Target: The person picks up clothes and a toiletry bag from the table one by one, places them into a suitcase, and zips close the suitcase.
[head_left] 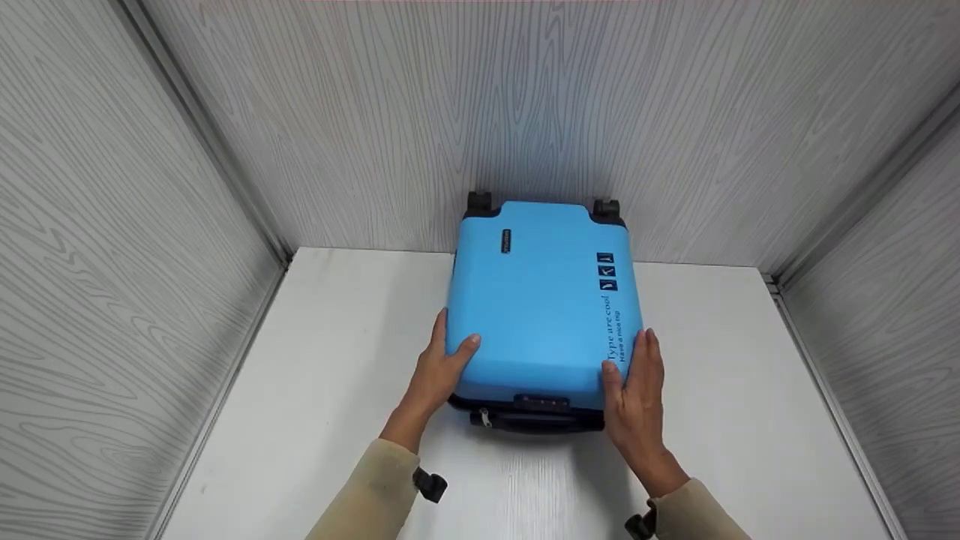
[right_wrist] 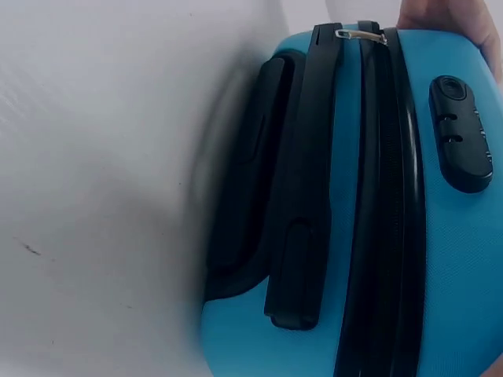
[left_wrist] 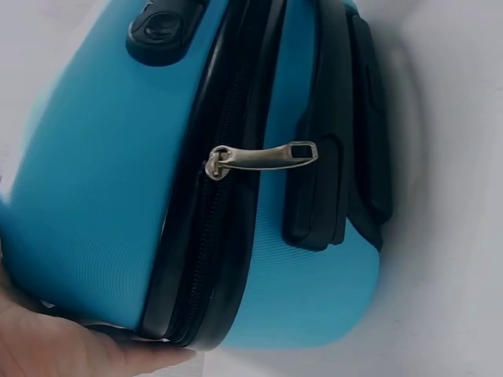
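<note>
A: Beneath the blue suitcase (head_left: 536,307), seeing what?

B: White tabletop (head_left: 360,315). Lying broad face up, with two black wheels (head_left: 480,202) at suitcase's far end and wood-grain wall (head_left: 375,127) just beyond. Near end fully down or slightly raised: can't tell.

A: Left hand (head_left: 437,373)?

B: At suitcase's near left corner. Clasping it, with thumb on top face and fingers down the side.

A: Right hand (head_left: 637,401)?

B: At suitcase's near right corner. Clasping too, with thumb over top edge and fingers pressed together along the side.

A: On suitcase's near end?

B: Black combination lock (head_left: 541,403) around mid-width, carry handle (head_left: 540,424) below it. Also metal zipper pull (left_wrist: 263,159) at handle's left end, reaching across from the zip.

A: On suitcase's top face?

B: Small dark nameplate (head_left: 505,241) toward far left; three square pictograms (head_left: 607,271) and dark lettering (head_left: 611,330) down the right.

A: Nearer than suitcase?

B: Beige sleeves (head_left: 367,495), with black devices (head_left: 430,485) at both cuffs.
</note>
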Demonstrator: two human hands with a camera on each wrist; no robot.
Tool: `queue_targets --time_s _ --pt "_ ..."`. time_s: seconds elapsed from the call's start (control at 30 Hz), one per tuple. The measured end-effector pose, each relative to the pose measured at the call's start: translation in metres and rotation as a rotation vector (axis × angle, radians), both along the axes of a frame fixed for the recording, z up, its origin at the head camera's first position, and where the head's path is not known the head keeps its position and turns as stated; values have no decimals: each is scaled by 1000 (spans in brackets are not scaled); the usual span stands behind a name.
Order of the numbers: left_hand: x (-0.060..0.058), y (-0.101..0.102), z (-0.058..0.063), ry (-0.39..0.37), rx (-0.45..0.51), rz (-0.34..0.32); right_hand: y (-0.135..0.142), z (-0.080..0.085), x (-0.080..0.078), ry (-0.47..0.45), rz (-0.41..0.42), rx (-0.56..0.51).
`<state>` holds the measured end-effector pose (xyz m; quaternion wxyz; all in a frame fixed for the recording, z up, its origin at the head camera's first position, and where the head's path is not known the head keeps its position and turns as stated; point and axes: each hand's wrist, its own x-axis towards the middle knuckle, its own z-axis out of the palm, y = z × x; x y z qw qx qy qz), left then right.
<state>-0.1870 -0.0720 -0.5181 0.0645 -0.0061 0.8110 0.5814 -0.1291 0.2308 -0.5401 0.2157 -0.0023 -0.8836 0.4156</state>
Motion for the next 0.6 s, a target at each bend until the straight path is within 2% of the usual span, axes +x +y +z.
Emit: queue_targets --time_s 0.2,0.4,0.6 --pt "13 4 -1 46 -1 18 2 3 -3 -45 -18 -44" --pt "33 12 -1 43 9 65 8 8 -5 -117 -41 -85" --pt "51 23 -1 46 22 117 15 11 -10 -131 -47 -113"
